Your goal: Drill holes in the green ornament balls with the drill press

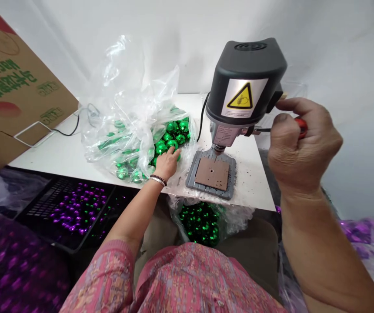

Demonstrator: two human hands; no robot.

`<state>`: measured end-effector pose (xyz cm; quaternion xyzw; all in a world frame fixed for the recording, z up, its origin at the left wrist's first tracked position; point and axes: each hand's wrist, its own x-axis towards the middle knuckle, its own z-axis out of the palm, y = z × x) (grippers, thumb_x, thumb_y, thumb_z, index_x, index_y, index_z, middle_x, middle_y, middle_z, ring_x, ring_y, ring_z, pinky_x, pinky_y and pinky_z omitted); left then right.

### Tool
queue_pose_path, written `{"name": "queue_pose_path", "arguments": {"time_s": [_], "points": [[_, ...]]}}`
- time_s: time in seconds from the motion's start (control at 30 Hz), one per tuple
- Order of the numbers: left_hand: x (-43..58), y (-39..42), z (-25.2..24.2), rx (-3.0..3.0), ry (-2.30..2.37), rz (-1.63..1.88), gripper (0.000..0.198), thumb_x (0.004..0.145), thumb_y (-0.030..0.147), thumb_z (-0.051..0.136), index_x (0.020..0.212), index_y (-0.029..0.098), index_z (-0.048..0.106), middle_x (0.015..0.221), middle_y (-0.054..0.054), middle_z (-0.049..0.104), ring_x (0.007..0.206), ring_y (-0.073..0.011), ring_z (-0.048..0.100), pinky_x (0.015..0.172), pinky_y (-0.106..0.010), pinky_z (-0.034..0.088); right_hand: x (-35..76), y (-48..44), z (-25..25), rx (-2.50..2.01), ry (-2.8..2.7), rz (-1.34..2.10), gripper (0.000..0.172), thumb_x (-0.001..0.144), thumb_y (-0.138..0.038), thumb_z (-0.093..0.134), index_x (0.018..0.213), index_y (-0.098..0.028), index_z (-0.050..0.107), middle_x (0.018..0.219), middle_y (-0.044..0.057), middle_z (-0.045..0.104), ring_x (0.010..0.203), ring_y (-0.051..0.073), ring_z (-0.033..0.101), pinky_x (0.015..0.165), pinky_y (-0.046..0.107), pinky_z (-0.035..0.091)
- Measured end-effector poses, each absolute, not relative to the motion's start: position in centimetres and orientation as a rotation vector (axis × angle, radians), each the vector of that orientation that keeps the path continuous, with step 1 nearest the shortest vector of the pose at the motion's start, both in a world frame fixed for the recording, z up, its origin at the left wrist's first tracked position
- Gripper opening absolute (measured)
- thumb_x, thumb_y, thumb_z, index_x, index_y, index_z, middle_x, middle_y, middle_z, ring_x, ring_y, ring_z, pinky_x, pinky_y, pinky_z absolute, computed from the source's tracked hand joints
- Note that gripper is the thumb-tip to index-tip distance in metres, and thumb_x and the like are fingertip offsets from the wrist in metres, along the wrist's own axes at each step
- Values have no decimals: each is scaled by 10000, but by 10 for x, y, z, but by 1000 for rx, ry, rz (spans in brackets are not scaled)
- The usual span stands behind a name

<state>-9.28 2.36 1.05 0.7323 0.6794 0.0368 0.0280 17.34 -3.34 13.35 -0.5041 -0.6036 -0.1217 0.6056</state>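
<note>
Hands apart: left hand (166,163) on bagged green baubles (172,138), right hand (299,148) clamped on the red handle (302,127) of a bench drill press (245,82).

Head-worn, the view faces forward and down; close above the left hand (166,163) and right hand (304,148).

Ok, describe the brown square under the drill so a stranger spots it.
On the white table, find the black bench drill with a yellow warning label. On its grey base lies a flat brown square, a small hole at its centre below the chuck.
</note>
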Motion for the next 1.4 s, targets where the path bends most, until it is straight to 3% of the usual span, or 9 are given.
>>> {"name": "queue_pose_path", "arguments": {"time_s": [0.17,0.3,0.4,0.6,0.73,0.87,1.03,1.17,1.4], "points": [[-92,23,14,2154,2020,298,561,818,176,618,1376,202,568,1329,-168,597,1132,-329,637,968,-452,485,172,-35,135,-1169,-1402,-268,327,862,-281,500,1060,-159,730,805,-2,700,619,55,552,682,225,512],[-87,5,15,1490,1465,864,741,792,333,665,1482,207,423,1022,-74,689,871,-204,678,799,-334,526,171,-32,133,-1121,-1383,-280,319,849,-254,503,1040,-142,733,827,13,715,621,60,571,668,218,506],[-78,-10,11,1031,1066,976,841,770,363,674,1524,269,314,938,-25,682,747,-143,667,693,-278,512,171,-32,132,-1113,-1393,-273,320,861,-247,497,1062,-145,724,841,12,707,641,59,575,692,218,506],[-59,-18,6,797,966,959,604,824,449,675,1351,263,444,1129,-85,693,903,-183,715,788,-312,554,170,-35,135,-1135,-1406,-236,315,873,-260,495,1062,-139,716,877,29,705,632,56,540,686,216,487],[-49,-13,6,921,1099,911,644,793,355,719,1355,233,429,1129,-87,690,840,-165,720,730,-279,554,170,-36,135,-1149,-1412,-232,314,888,-288,484,1070,-161,707,909,21,716,649,59,548,702,219,492],[-36,-8,4,1243,1277,872,563,795,405,692,1297,179,576,1024,-53,706,719,-117,650,606,-216,480,170,-37,134,-1165,-1413,-213,297,913,-314,473,1081,-199,690,926,6,704,706,71,587,756,232,500],[-23,-3,2,1518,1479,807,519,783,431,685,1241,188,675,958,-41,722,763,-147,625,679,-247,488,173,-28,147,-1193,-1422,-168,293,894,-336,477,1012,-189,702,910,33,701,726,99,595,740,245,475],[-19,-1,6,1562,1539,794,507,772,415,706,1232,203,694,982,-49,734,856,-184,649,772,-274,508,179,-5,172,-1371,-1438,-131,317,892,-345,465,922,-136,701,771,31,621,709,115,514,738,273,405],[-10,-5,16,1658,1576,685,576,773,365,725,1311,181,636,1112,-61,725,874,-170,647,832,-286,510,182,29,194,-1608,-1381,-53,252,921,-276,498,790,-99,620,657,-46,422,619,65,156,698,247,273]]}}
